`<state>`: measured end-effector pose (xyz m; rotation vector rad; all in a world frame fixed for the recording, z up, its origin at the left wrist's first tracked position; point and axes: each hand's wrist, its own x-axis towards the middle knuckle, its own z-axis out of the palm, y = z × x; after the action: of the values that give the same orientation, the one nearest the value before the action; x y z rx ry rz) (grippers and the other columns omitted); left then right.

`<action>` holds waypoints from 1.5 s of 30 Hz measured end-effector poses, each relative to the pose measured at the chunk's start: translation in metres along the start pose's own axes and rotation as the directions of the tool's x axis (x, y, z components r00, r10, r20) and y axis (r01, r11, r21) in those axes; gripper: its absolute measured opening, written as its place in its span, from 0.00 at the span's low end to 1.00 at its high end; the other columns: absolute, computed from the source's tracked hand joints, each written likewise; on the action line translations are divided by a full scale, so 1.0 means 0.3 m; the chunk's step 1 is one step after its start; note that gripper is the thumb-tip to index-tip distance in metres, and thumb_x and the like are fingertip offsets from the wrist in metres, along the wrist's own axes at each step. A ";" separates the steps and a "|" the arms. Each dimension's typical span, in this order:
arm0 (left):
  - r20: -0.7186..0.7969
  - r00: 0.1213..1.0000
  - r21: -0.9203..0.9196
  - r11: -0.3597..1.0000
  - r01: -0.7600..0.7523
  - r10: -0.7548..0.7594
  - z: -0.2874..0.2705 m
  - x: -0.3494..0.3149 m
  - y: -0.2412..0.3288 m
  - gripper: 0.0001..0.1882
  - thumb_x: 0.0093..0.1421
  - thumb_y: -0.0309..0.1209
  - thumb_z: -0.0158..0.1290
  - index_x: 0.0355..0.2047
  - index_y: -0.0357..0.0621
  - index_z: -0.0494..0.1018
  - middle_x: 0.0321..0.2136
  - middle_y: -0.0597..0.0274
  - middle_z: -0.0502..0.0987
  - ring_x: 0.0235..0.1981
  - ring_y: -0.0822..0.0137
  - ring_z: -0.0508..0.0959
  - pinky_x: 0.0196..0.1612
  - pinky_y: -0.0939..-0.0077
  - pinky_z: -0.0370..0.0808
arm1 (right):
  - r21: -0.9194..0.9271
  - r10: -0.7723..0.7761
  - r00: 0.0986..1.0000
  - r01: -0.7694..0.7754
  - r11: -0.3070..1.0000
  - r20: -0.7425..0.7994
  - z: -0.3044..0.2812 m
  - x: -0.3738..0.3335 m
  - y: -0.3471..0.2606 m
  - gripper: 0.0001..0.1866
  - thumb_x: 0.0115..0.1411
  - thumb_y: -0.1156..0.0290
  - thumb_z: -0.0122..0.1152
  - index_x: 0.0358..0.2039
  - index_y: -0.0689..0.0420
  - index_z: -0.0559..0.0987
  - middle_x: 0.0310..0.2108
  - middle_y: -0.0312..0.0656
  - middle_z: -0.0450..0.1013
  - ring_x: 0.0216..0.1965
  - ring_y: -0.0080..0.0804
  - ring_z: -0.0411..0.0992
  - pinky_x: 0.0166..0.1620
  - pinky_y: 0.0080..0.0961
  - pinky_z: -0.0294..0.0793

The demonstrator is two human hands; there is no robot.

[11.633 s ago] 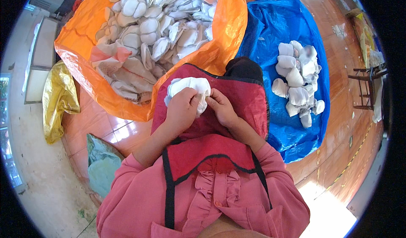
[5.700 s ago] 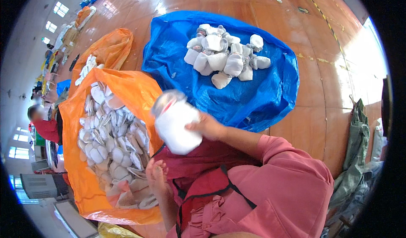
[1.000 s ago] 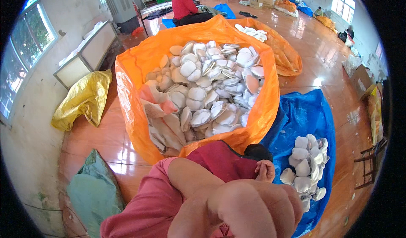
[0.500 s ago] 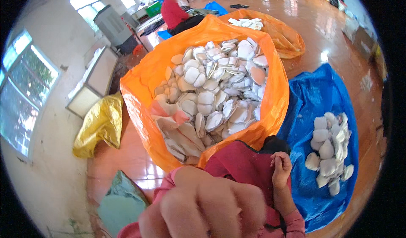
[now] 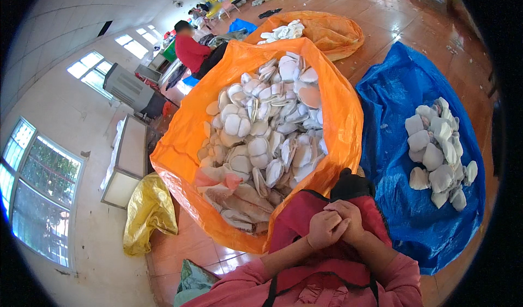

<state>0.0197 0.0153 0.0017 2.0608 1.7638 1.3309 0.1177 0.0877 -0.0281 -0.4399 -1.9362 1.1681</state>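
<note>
While the left hand (image 5: 323, 230) and the right hand (image 5: 350, 220) lie together over the red apron (image 5: 294, 213), folded against each other with curled fingers, no white piece shows in their hold; whether something small is tucked between the palms, I cannot tell. Nothing white lies on the visible part of the apron either, so no piece appears to be midway through handling.

Just beyond the knees stands the open orange sack (image 5: 344, 121), filled with a broad heap of white padded pieces (image 5: 237, 124), lobed and loosely tumbled, with a peach-coloured piece (image 5: 310, 97) among them and a pale cloth (image 5: 248, 199) slumped at the near side. Judging by its spread, this heap is what is left, and it is the larger share by far, though its depth is hidden.

To the right, the blue sheet (image 5: 392, 102) lies on the floor and bears a much smaller cluster of white pieces (image 5: 434, 157), gathered toward its right side. These look like the ones already dealt with, which would put the work at an early stage.

Farther back, behind the sack, a second orange sack (image 5: 340, 31) carries a few white items (image 5: 286, 32); whether they count as done or waiting is unclear. Beyond its left sits a person in red (image 5: 190, 53), well apart from both heaps
</note>
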 end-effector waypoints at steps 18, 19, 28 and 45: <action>-0.002 0.988 -0.109 0.982 -0.152 0.153 0.053 0.072 0.071 0.11 0.47 0.27 0.61 0.19 0.44 0.67 0.22 0.62 0.68 0.26 0.60 0.72 0.31 0.67 0.70 | 0.786 0.240 0.969 -0.193 0.587 0.059 0.007 -0.005 0.032 0.14 0.69 0.63 0.42 0.36 0.60 0.72 0.30 0.42 0.70 0.31 0.29 0.68 0.38 0.27 0.70; 0.010 0.985 -0.121 0.978 -0.168 0.171 0.036 0.075 0.072 0.11 0.47 0.27 0.61 0.19 0.44 0.68 0.22 0.62 0.69 0.26 0.60 0.72 0.31 0.67 0.70 | 0.797 0.225 0.967 -0.226 0.561 0.116 0.003 -0.001 0.036 0.16 0.69 0.62 0.42 0.33 0.61 0.73 0.30 0.42 0.70 0.31 0.29 0.68 0.38 0.27 0.69; 0.312 0.888 0.056 0.927 -0.372 0.337 -0.069 -0.007 -0.039 0.08 0.46 0.30 0.62 0.25 0.47 0.73 0.26 0.66 0.71 0.30 0.62 0.73 0.35 0.71 0.72 | 0.658 0.262 0.935 -0.355 0.665 0.239 0.033 0.025 0.052 0.16 0.68 0.66 0.45 0.27 0.61 0.73 0.28 0.39 0.69 0.32 0.26 0.67 0.39 0.23 0.67; 0.537 0.803 0.265 0.955 0.130 -0.258 -0.317 -0.524 -0.271 0.29 0.57 0.37 0.54 0.59 0.47 0.63 0.61 0.54 0.59 0.64 0.50 0.56 0.64 0.53 0.54 | 0.443 0.243 0.968 -0.248 0.862 0.070 -0.024 0.025 -0.025 0.11 0.64 0.76 0.47 0.25 0.61 0.73 0.26 0.39 0.69 0.22 0.22 0.66 0.27 0.19 0.66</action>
<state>-0.0938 -0.1333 -0.0722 2.0092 1.8146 0.4009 0.1195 0.0928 -0.0164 -0.4353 -1.5764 1.7359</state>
